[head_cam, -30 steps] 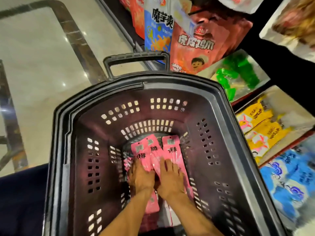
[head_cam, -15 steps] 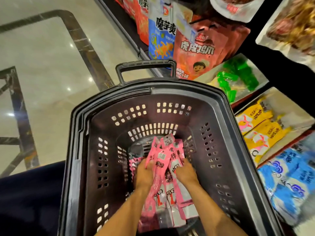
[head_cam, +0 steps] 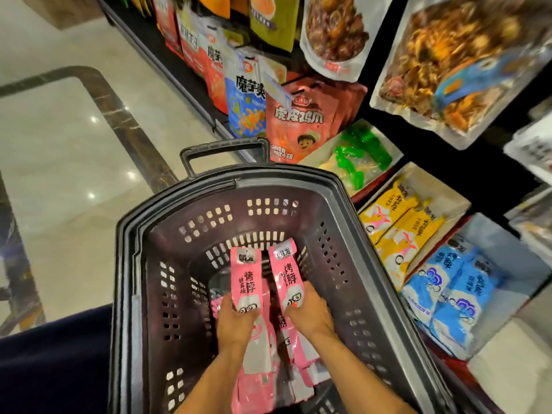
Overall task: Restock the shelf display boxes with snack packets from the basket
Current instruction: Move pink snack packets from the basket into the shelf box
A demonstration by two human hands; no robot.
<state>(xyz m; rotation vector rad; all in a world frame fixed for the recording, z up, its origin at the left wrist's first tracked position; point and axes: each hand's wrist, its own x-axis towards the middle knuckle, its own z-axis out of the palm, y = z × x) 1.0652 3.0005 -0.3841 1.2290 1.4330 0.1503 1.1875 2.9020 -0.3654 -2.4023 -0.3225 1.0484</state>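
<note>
You have two hands down in one dark slotted basket, whose single handle stands at its twelve o'clock end.

Your left hand has its fingers curled round the first pink packet and holds it upright with the printed face toward you. Your right hand has its fingers wrapped round the second pink packet, which leans a little toward eleven o'clock. The two packets stand side by side, near each other but apart at their tops. I cannot tell whether either hand has more packets behind the front one.

Beneath your hands, loose pink packets lie lengthwise on the basket floor and run toward six o'clock. They overlap too much for a count.

Three open display boxes sit along the basket's right side:
- At one o'clock, the first box holds green packets, blurred beyond counting.
- At three o'clock, the second box holds yellow packets in two visible stacks, with bare cardboard at its far end.
- At four o'clock, the third box holds blue packets in two visible stacks, with a bare grey wall behind them.

Past the handle, at twelve o'clock, a red pouch stands beside a blue-and-white pouch.
</note>
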